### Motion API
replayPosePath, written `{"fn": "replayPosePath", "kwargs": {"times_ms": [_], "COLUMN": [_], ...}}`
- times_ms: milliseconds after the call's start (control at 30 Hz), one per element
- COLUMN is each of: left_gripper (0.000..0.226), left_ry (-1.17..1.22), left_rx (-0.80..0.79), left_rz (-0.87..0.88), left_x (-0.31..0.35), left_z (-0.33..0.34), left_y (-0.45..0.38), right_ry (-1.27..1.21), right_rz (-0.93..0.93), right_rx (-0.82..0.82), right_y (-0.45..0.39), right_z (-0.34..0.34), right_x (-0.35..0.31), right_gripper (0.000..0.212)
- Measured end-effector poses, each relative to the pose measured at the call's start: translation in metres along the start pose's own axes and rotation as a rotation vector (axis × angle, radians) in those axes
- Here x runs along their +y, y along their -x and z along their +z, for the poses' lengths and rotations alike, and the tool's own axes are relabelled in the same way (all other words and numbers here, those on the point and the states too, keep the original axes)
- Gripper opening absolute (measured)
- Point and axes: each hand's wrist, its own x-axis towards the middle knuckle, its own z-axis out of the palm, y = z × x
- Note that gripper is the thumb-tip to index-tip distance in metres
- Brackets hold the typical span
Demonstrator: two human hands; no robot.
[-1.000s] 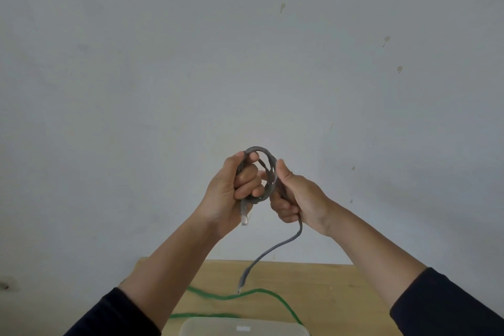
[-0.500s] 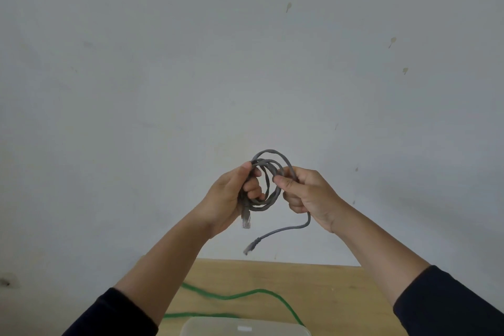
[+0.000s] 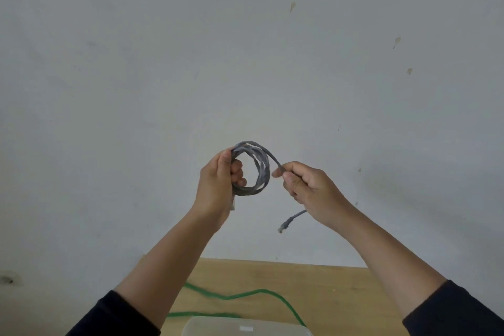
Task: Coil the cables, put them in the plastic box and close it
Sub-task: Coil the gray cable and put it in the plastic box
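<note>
Fingers of the left hand (image 3: 218, 183) clamp the grey network cable (image 3: 255, 169) coil upright, while the right hand (image 3: 308, 185) beside it pinches the loose tail. Below, green cable (image 3: 245, 294) lies on the tabletop (image 3: 327, 286) behind the plastic box (image 3: 218, 329).

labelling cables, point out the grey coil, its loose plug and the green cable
grey coil (image 3: 262, 172), head view, right side of the loops
loose plug (image 3: 284, 225), head view, connector at the dangling end
green cable (image 3: 245, 293), head view, stretch lying on the table
</note>
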Motion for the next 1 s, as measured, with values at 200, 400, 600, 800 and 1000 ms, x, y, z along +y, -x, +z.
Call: {"fn": "replayPosePath", "kwargs": {"times_ms": [200, 400, 600, 800, 1000], "left_gripper": [0.033, 0.029, 0.031, 0.033, 0.034], "left_ry": [0.201, 0.34, 0.288, 0.105, -0.05], "left_rx": [0.013, -0.002, -0.033, -0.082, -0.09], "left_rz": [-0.066, -0.101, -0.081, -0.106, -0.134], "left_x": [0.014, 0.019, 0.024, 0.003, -0.023], "left_z": [-0.016, -0.016, -0.018, -0.018, -0.015], "left_y": [-0.007, -0.003, 0.002, 0.013, 0.026], "right_ry": [0.197, 0.225, 0.558, 0.188, -0.215], "right_rz": [0.017, 0.071, 0.062, 0.164, 0.228], "right_rx": [-0.067, -0.131, -0.072, 0.401, 0.607], "right_y": [0.007, 0.014, 0.019, 0.018, 0.011], "right_z": [-0.017, -0.005, -0.008, -0.01, -0.007], "right_x": [0.005, 0.015, 0.047, 0.035, 0.012], "right_gripper": [0.027, 0.022, 0.017, 0.024, 0.03]}}
